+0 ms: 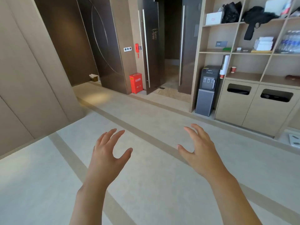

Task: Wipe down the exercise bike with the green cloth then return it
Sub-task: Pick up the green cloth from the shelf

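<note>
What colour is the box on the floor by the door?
Red, with pale lettering on its front; the box shows best in the head view.

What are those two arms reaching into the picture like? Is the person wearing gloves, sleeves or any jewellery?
They are a person's own bare arms. The left hand and right hand wear no gloves, and no rings, watch or bracelet show. Both forearms are uncovered down to the bottom edge of the picture, so no sleeve is visible. No cables, straps or markings can be seen on either arm.

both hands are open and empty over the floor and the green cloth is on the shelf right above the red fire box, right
Not quite. The head view shows the green cloth on the shelf above the water dispenser, not the red fire box. The left hand and right hand are open and empty.
</note>
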### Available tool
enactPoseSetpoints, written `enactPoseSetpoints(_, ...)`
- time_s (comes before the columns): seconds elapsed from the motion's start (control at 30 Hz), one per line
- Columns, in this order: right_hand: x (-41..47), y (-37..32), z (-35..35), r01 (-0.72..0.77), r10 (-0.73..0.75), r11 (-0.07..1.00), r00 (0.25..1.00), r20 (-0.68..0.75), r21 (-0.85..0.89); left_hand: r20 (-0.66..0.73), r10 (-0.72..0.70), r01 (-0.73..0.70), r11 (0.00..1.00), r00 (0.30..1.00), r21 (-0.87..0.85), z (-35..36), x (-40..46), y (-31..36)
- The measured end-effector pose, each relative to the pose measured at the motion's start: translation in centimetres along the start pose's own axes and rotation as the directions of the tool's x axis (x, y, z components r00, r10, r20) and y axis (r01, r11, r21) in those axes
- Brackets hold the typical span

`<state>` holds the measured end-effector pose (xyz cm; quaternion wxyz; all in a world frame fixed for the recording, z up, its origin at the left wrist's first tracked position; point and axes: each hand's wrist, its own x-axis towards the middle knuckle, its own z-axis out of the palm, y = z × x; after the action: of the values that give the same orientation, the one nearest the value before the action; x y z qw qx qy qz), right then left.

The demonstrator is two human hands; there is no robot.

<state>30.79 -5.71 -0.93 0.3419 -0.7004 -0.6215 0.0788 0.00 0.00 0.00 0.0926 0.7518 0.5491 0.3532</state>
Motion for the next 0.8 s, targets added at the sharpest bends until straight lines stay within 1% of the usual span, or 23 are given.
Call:
enactPoseSetpoints(0.07,1.8,2.3,-1.1,-0.023,0.023,1.000,1.000,0.003,0.019,-0.001,0.025,-0.025,0.999,1.000,-0.020,2.0,2.1,2.0)
enactPoseSetpoints(0.2,5.7,7.1,-3.3,-0.046,0.046,0.999,0.999,0.009,0.005,0.019,0.045,-0.045,0.999,0.999,-0.003,6.1,6.1,5.7)
enactPoseSetpoints(0.37,9.1,12.0,-5.4,-0.067,0.067,0.997,0.998,-0.008,0.029,0.030,0.071,-0.071,0.997,0.997,0.003,10.5,9.6,8.8)
enactPoseSetpoints(0.5,11.0,15.1,-5.9,-0.097,0.097,0.994,0.995,-0.001,0.042,0.062,0.081,-0.082,0.997,0.995,0.011,13.4,12.0,10.2)
enactPoseSetpoints(0.67,13.9,18.0,-6.0,-0.123,0.123,0.992,0.992,0.004,0.040,0.076,0.079,-0.078,0.997,0.994,-0.023,16.7,15.2,10.9)
enactPoseSetpoints(0.8,17.0,20.1,-5.6,-0.144,0.145,0.989,0.989,-0.018,0.034,0.091,0.084,-0.079,0.995,0.992,-0.057,19.8,18.3,11.0)
